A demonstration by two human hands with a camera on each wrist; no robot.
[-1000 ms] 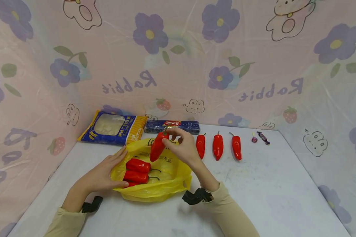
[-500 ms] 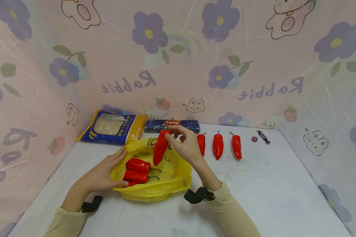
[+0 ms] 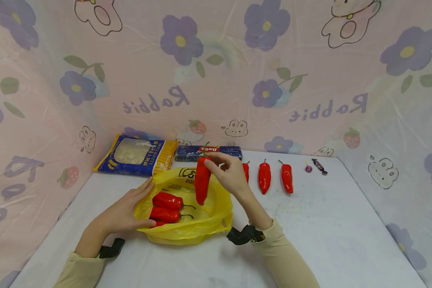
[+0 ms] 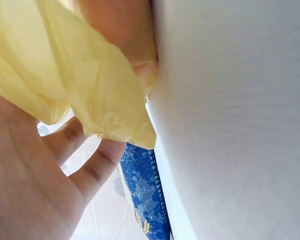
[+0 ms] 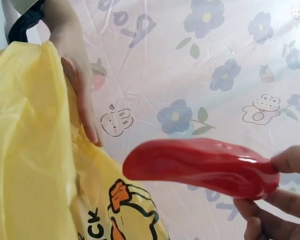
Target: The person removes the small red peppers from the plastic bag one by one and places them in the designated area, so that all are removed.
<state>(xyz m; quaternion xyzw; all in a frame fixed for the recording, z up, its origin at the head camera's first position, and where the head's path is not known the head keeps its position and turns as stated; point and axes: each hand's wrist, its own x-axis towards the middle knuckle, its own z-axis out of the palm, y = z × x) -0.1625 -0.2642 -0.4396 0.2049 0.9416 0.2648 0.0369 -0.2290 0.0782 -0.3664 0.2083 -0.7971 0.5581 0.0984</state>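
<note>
In the head view, my right hand (image 3: 230, 176) pinches a red pepper (image 3: 202, 182) near its stem end and holds it over the open mouth of a yellow plastic bag (image 3: 187, 236). The right wrist view shows this red pepper (image 5: 200, 167) lying lengthwise from my fingertips, beside the bag (image 5: 30, 150). At the bag's left side, my left hand (image 3: 124, 210) holds the rim, its thumb over the edge and its fingers along the outside. Several red peppers (image 3: 167, 200) lie inside the bag, partly hidden by its wall and my left thumb.
A blue and yellow pasta pack (image 3: 133, 156) and a dark spaghetti pack (image 3: 227, 153) lie along the back wall. To the right, three red peppers stand in a row, including a middle one (image 3: 264, 178). Beyond them are a lollipop (image 3: 308, 168) and a wrapped candy (image 3: 319, 166).
My right hand has moved slightly right with the pepper, which now hangs more upright and nearer the bag's middle. The left hand and the bag have stayed in place.
</note>
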